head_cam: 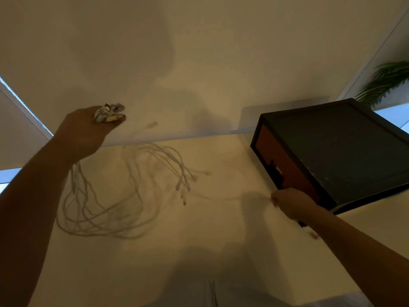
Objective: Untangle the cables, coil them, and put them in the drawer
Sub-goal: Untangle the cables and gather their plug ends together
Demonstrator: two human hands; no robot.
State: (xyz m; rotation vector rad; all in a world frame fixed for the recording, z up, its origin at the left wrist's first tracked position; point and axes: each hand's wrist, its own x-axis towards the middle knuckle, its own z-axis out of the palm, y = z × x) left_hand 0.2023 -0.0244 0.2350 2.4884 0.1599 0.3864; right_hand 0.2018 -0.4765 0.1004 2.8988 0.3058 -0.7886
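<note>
Several white cables [124, 196] hang in tangled loops over the pale table [199, 251]. My left hand [88, 129] is raised above the table's far left and grips a bunch of their plug ends [109, 113]. From it the loops fall and spread to the right, and loose connectors [188, 185] dangle near the middle. My right hand [290, 204] pinches a single white strand [232, 197] and holds it stretched to the right, just in front of the drawer box. The black drawer unit [345, 149] has a brown drawer front [285, 160], which looks closed.
The drawer unit stands at the table's right side, close to my right hand. A white wall rises behind the table. A green plant [387, 80] shows at the far right, and a window edge at the left. A small object [313, 234] lies blurred under my right forearm.
</note>
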